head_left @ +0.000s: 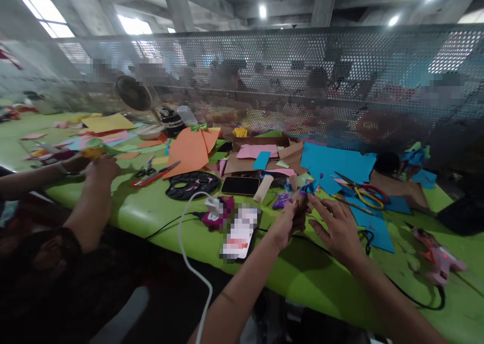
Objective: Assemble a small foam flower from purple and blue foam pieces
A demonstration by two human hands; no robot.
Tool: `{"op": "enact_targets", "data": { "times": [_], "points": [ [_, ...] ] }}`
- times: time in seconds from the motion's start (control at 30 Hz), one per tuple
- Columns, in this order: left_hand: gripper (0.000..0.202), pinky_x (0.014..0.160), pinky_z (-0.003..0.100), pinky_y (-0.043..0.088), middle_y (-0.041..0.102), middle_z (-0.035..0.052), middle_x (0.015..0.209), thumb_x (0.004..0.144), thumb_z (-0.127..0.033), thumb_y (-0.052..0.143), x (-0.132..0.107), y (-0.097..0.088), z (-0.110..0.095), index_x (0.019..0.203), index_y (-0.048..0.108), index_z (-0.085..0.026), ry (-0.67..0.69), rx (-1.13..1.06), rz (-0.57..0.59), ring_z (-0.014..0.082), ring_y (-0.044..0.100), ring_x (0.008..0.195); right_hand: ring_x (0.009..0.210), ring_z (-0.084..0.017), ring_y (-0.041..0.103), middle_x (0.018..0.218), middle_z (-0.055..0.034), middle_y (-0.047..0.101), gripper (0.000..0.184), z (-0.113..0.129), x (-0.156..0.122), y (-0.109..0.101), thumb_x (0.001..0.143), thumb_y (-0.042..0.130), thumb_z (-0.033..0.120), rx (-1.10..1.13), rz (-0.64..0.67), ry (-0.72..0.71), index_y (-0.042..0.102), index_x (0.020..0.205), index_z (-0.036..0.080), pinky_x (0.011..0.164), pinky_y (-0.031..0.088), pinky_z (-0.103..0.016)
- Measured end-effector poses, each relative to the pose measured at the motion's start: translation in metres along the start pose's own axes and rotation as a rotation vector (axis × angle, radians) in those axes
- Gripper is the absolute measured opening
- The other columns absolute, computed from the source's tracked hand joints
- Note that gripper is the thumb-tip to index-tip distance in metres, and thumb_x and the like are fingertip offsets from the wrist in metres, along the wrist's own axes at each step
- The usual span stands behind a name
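My left hand (288,220) is closed on a small folded blue-and-purple paper piece (310,187), which points up out of its fingertips. Its exact shape is too small to tell. Close on the right, my right hand (338,228) has its fingers apart, the fingertips beside the blue piece; whether they touch it I cannot tell. A small purple packet (282,200) lies just left of my left hand. Behind both hands is a large blue sheet (336,163) with a torn edge. Yellow-handled scissors (365,197) rest on the blue paper to the right.
A pink glue gun (442,261) lies at right, its black cord running below my hands. Nearer left are a lit phone (241,233), a purple power strip (218,214), a dark phone (240,185) and a black mask (192,184). A co-worker's hands (100,165) handle yellow paper.
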State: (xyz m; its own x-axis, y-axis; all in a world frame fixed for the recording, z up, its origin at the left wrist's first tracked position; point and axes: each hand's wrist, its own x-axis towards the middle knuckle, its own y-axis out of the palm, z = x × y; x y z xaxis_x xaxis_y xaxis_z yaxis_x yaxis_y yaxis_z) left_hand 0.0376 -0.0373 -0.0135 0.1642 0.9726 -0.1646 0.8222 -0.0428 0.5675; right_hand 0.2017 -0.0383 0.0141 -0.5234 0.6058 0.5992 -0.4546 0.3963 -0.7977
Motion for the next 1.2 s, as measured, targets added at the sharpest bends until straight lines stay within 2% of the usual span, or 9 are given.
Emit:
{"op": "enact_targets", "data": {
  "times": [0.23, 0.43, 0.6, 0.73, 0.93, 1.2],
  "points": [
    [0.054, 0.050, 0.020, 0.025, 0.029, -0.0078, 0.056, 0.073, -0.069, 0.064, -0.0008, 0.0010, -0.0005, 0.081, 0.060, -0.016, 0.002, 0.038, 0.002, 0.0064, 0.023, 0.049, 0.104, -0.028, 0.054, 0.116, -0.0105, 0.058, 0.060, 0.0009, 0.0001, -0.0005, 0.098, 0.048, 0.035, 0.000, -0.018, 0.001, 0.026, 0.154, 0.030, 0.087, 0.044, -0.043],
    [0.054, 0.050, 0.020, 0.026, 0.035, -0.0068, 0.059, 0.074, -0.068, 0.064, -0.0015, 0.0023, -0.0006, 0.085, 0.061, -0.016, 0.018, 0.060, -0.024, 0.0059, 0.026, 0.049, 0.106, -0.029, 0.054, 0.117, -0.0113, 0.057, 0.060, 0.0009, -0.0007, -0.0002, 0.098, 0.048, 0.035, -0.033, 0.001, 0.017, 0.029, 0.154, 0.029, 0.088, 0.045, -0.043],
    [0.053, 0.050, 0.021, 0.027, 0.035, -0.0070, 0.057, 0.073, -0.068, 0.065, -0.0013, 0.0018, 0.0008, 0.080, 0.059, -0.016, 0.021, 0.066, -0.048, 0.0063, 0.029, 0.049, 0.104, -0.029, 0.055, 0.119, -0.0118, 0.058, 0.062, 0.0014, -0.0009, 0.0001, 0.097, 0.049, 0.035, -0.043, -0.009, 0.005, 0.026, 0.155, 0.031, 0.088, 0.045, -0.045],
    [0.055, 0.050, 0.021, 0.028, 0.035, -0.0075, 0.056, 0.072, -0.068, 0.066, 0.0004, 0.0001, 0.0006, 0.081, 0.059, -0.015, 0.001, 0.016, -0.020, 0.0064, 0.027, 0.048, 0.106, -0.029, 0.055, 0.118, -0.0111, 0.058, 0.063, 0.0010, -0.0015, 0.0005, 0.097, 0.049, 0.035, -0.025, -0.013, 0.012, 0.025, 0.155, 0.032, 0.089, 0.045, -0.045],
    [0.054, 0.050, 0.022, 0.030, 0.038, -0.0073, 0.053, 0.077, -0.070, 0.059, 0.0016, -0.0021, -0.0009, 0.080, 0.057, -0.015, -0.077, -0.043, 0.025, 0.0070, 0.029, 0.045, 0.107, -0.029, 0.054, 0.117, -0.0110, 0.058, 0.060, -0.0012, -0.0023, 0.0013, 0.098, 0.049, 0.034, -0.030, -0.009, 0.018, 0.027, 0.154, 0.031, 0.087, 0.046, -0.043],
    [0.050, 0.048, 0.021, 0.028, 0.040, -0.0069, 0.054, 0.080, -0.066, 0.059, 0.0003, -0.0018, -0.0016, 0.081, 0.056, -0.015, -0.102, -0.074, 0.046, 0.0066, 0.028, 0.044, 0.103, -0.028, 0.055, 0.117, -0.0108, 0.059, 0.060, -0.0010, -0.0023, 0.0033, 0.097, 0.050, 0.035, -0.073, 0.009, -0.004, 0.029, 0.154, 0.031, 0.087, 0.044, -0.044]
  ]
}}
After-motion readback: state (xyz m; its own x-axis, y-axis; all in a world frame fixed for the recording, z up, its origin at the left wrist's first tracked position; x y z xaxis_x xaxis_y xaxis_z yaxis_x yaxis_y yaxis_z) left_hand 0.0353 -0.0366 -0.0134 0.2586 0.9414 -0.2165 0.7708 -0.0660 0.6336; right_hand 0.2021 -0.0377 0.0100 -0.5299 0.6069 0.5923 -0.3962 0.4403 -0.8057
